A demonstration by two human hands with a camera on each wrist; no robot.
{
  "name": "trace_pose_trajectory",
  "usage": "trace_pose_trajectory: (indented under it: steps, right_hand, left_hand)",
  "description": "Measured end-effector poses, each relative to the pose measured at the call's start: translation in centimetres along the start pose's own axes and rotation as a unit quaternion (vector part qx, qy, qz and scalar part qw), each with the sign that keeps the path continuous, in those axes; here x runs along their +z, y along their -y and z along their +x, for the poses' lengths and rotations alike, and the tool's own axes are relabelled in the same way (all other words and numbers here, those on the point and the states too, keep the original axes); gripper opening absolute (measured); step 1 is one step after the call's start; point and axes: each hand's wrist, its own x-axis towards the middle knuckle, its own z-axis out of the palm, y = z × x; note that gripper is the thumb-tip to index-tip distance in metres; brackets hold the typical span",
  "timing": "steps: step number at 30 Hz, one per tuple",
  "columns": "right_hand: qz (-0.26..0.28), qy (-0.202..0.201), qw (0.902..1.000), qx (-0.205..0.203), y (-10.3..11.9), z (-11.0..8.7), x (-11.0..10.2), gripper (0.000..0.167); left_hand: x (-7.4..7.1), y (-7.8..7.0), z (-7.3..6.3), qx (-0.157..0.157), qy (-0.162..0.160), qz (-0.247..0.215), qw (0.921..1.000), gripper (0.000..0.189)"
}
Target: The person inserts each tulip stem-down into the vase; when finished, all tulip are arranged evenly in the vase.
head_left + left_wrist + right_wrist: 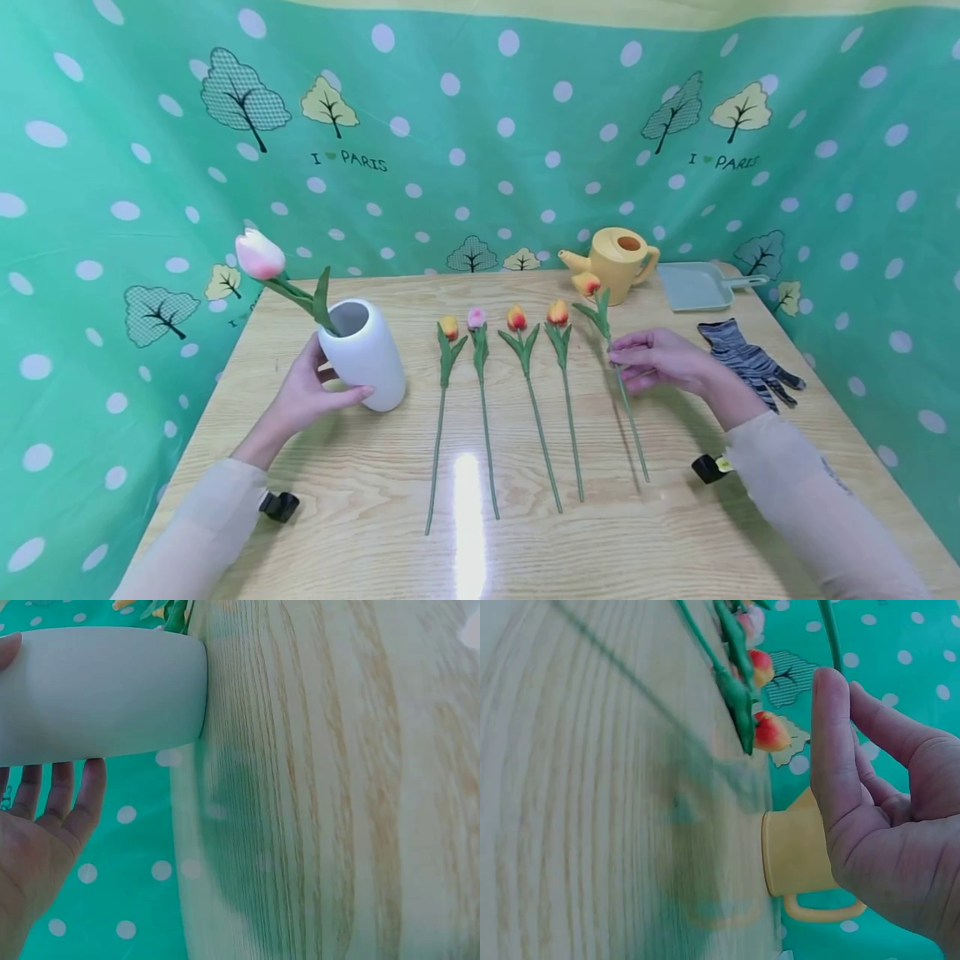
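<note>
On the left, my left hand (311, 387) grips a white vase (367, 358) round its side, thumb across the front. One pink-and-white tulip (260, 254) leans out of the vase mouth to the left. My right hand (660, 360) pinches the stem of an orange-yellow tulip (630, 417) between thumb and fingers, its bloom raised near the watering can. In the right wrist view the thumb and fingertips (832, 690) meet at the green stem (829, 634). Between the hands lie a yellow tulip (448, 327), a pink tulip (477, 318) and two red-orange tulips (557, 313), side by side.
A yellow watering can (618, 258) stands at the back right. Beside it lies a pale dustpan (693, 287), with a striped grey glove (750, 360) in front. A dotted green cloth (480, 108) hangs behind the wooden table (360, 500).
</note>
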Motion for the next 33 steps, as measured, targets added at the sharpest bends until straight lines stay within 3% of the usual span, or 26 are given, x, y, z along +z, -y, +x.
trace_pose_trajectory:
  steps: [4,15,21,25,33]
  right_hand:
    - [0.043,-0.006,0.999,-0.013,0.5,0.0,0.0,0.053]
    - [0.09,-0.001,0.9954,-0.033,0.8,0.2,0.3,0.04]
    - [0.147,0.015,0.9866,-0.07,0.8,0.3,0.5,0.01]
    - [0.176,0.017,0.9804,-0.086,1.1,0.2,0.9,0.006]
    - [0.209,0.017,0.9717,-0.11,1.9,-0.1,1.8,0.008]
  left_hand:
    - [-0.2,1.1,0.2,-0.002,0.0,0.001,1.0,0.095]
    - [-0.2,1.3,0.4,0.001,0.0,-0.001,1.0,0.094]
    - [0.1,-0.5,0.2,-0.002,0.005,-0.001,1.0,0.089]
    - [0.2,-1.2,0.0,0.009,0.007,0.001,0.9999,0.088]
    - [-0.4,1.6,0.2,0.01,0.006,0.001,0.9999,0.095]
